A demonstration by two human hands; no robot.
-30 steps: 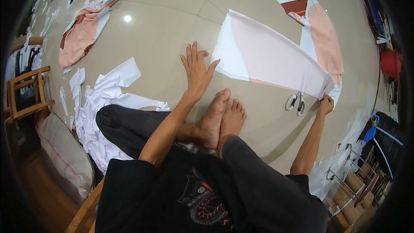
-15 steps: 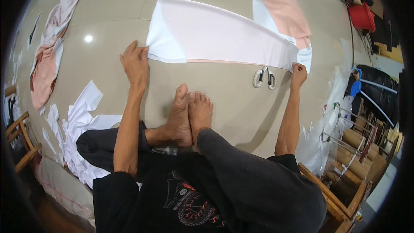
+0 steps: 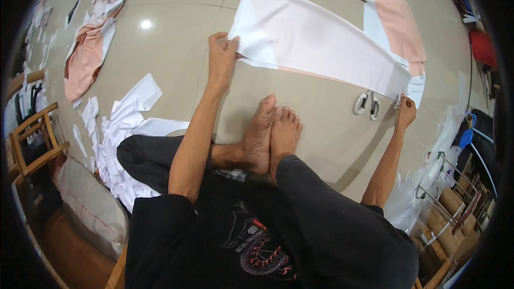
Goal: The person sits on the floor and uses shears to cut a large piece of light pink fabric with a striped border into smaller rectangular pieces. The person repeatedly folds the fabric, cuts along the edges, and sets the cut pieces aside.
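A long piece of pale pink and white fabric [image 3: 326,43] stretches across the floor in front of me, with a thin peach layer showing along its near edge. My left hand [image 3: 222,59] pinches its near left corner, fingers closed on the cloth. At the opposite end, my right hand [image 3: 405,109] grips the near right corner between thumb and fingers. Scissors [image 3: 366,105] with white-wrapped handles lie just left of my right hand, their blades hidden under the fabric.
Peach and white fabric [image 3: 396,18] lies beyond on the right, and another crumpled strip [image 3: 88,53] at the far left. White scraps [image 3: 126,128] pile beside my left knee. A wooden frame [image 3: 40,134] and a sack [image 3: 91,200] stand left; cardboard rolls [image 3: 447,217] and a red container [image 3: 484,48] sit right.
The whole scene has shifted rightward in the view. The fabric's left corner has lifted slightly and opened at its layers near my left hand; both hands keep their hold.
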